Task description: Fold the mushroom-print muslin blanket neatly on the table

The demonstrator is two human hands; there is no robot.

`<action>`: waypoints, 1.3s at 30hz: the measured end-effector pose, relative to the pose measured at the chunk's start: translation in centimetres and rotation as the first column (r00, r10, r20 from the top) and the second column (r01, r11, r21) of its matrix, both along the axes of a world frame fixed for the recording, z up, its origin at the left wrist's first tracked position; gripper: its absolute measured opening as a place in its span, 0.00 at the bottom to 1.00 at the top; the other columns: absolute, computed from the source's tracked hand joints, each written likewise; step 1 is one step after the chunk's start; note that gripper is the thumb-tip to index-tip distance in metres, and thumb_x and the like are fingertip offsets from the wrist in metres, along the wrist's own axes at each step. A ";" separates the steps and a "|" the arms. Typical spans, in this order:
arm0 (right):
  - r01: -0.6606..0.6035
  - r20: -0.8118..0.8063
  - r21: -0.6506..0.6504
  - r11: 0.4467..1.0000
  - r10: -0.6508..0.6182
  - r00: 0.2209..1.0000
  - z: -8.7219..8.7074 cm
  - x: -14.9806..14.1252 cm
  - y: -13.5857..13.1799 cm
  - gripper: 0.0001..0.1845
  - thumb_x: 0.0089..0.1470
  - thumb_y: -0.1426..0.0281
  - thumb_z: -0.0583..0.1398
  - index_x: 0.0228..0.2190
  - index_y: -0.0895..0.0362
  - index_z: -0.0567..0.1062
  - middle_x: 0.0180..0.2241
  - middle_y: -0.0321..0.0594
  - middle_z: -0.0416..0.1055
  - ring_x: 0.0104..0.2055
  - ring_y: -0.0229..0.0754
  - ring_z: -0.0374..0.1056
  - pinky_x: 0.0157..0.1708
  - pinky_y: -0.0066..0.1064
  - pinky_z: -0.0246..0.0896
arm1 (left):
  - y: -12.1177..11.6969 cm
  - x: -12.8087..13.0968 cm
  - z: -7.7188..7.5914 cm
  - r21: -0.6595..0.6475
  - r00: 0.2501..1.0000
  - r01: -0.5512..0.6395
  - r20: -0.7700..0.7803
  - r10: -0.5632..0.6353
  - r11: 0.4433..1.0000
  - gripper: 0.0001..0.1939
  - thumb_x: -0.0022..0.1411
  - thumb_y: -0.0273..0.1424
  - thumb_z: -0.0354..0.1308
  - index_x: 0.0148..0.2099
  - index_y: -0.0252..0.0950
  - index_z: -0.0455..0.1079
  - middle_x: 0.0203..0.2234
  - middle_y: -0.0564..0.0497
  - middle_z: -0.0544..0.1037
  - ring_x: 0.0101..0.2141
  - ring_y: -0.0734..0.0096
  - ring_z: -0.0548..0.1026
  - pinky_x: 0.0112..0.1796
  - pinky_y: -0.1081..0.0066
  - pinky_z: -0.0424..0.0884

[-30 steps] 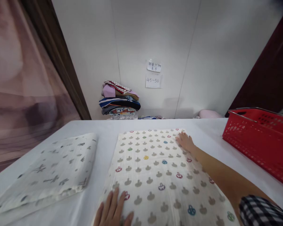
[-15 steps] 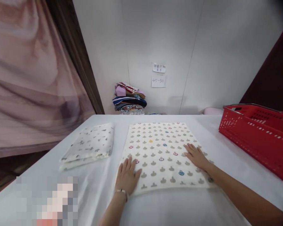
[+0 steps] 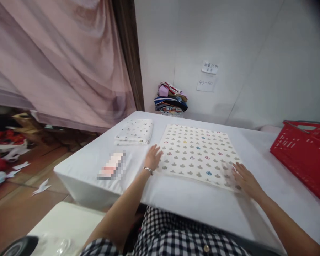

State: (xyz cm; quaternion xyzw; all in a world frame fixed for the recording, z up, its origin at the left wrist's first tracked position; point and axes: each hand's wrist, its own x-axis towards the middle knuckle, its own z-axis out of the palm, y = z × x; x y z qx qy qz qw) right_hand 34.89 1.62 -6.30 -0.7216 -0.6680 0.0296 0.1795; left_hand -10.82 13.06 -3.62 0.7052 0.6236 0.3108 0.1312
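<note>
A cream cloth [image 3: 192,153] printed with grey, red and blue mushroom-like shapes lies flat, as a rough square, on the white-covered table [image 3: 181,199]. At its left edge is my left hand [image 3: 153,157], fingers stretched out and a bracelet on the wrist. My right hand [image 3: 246,179] is at the cloth's lower right edge, fingers spread and slightly blurred; whether it touches the fabric I cannot tell. Neither hand grips anything. Farther left lies a folded white cloth [image 3: 136,131] with small dark prints.
A red plastic basket [image 3: 304,160] stands at the table's right. Near the left edge lies a pixelated item [image 3: 112,165]. Folded fabrics [image 3: 171,99] are stacked by the wall behind. A pale stool-like surface [image 3: 64,224] is at lower left; a pink curtain [image 3: 90,64] hangs at left.
The view has swung left and down, bringing in the floor and my checked clothing. My hands have moved from on top of the patterned cloth out to its side edges.
</note>
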 end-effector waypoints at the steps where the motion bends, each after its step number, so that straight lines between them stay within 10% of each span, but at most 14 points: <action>1: -0.027 -0.016 0.016 1.000 0.027 1.000 0.0 0.0 -1.0 0.30 0.58 0.54 0.45 0.56 0.55 0.63 0.61 0.44 0.52 0.64 0.50 0.44 0.59 0.47 0.47 | -0.5 -0.9 0.2 0.005 0.996 -0.064 0.061 0.064 0.998 0.18 0.63 0.35 0.46 0.53 0.36 0.67 0.57 0.46 0.65 0.58 0.66 0.60 0.57 0.64 0.57; 9: -0.132 -0.041 0.123 0.984 0.137 0.990 -2.5 0.8 -7.2 0.28 0.55 0.54 0.48 0.50 0.56 0.69 0.54 0.46 0.64 0.60 0.54 0.53 0.58 0.49 0.52 | -7.1 -5.6 -0.6 -0.165 0.938 -0.269 0.180 0.297 0.949 0.17 0.58 0.34 0.52 0.49 0.37 0.70 0.41 0.49 0.76 0.36 0.70 0.74 0.42 0.69 0.69; 19: -0.257 -0.046 0.223 0.940 0.274 0.961 -2.1 -2.6 -6.4 0.23 0.54 0.55 0.51 0.43 0.53 0.75 0.48 0.41 0.71 0.57 0.53 0.59 0.57 0.47 0.55 | -8.8 -2.6 -0.7 -0.163 0.955 -0.292 -0.097 0.279 0.942 0.14 0.59 0.38 0.50 0.38 0.39 0.74 0.33 0.49 0.76 0.37 0.67 0.72 0.40 0.69 0.65; 25: -0.433 -0.128 0.122 0.893 0.447 0.886 -0.2 -10.7 -3.3 0.21 0.57 0.58 0.50 0.46 0.52 0.74 0.50 0.40 0.69 0.57 0.50 0.59 0.57 0.47 0.55 | -8.1 -0.7 0.0 -0.206 0.945 -0.320 -0.138 0.296 0.925 0.14 0.58 0.40 0.51 0.34 0.39 0.75 0.35 0.48 0.75 0.39 0.65 0.71 0.39 0.69 0.63; 33: -0.715 -0.267 0.051 0.697 0.700 0.663 3.6 -25.8 2.8 0.17 0.58 0.67 0.50 0.46 0.50 0.73 0.50 0.36 0.69 0.54 0.45 0.61 0.55 0.41 0.55 | -7.4 -1.0 -0.5 -0.248 0.931 -0.362 -0.042 0.364 0.899 0.15 0.59 0.38 0.49 0.39 0.39 0.74 0.38 0.47 0.76 0.39 0.66 0.72 0.38 0.71 0.63; 39: -0.687 -0.177 0.029 0.726 0.681 0.711 3.3 -32.5 6.2 0.10 0.55 0.72 0.54 0.38 0.55 0.72 0.42 0.40 0.70 0.47 0.42 0.63 0.48 0.31 0.56 | -6.7 -1.1 -0.5 -0.260 0.926 -0.374 -0.061 0.372 0.890 0.15 0.59 0.39 0.49 0.38 0.40 0.75 0.38 0.46 0.76 0.38 0.64 0.73 0.35 0.70 0.63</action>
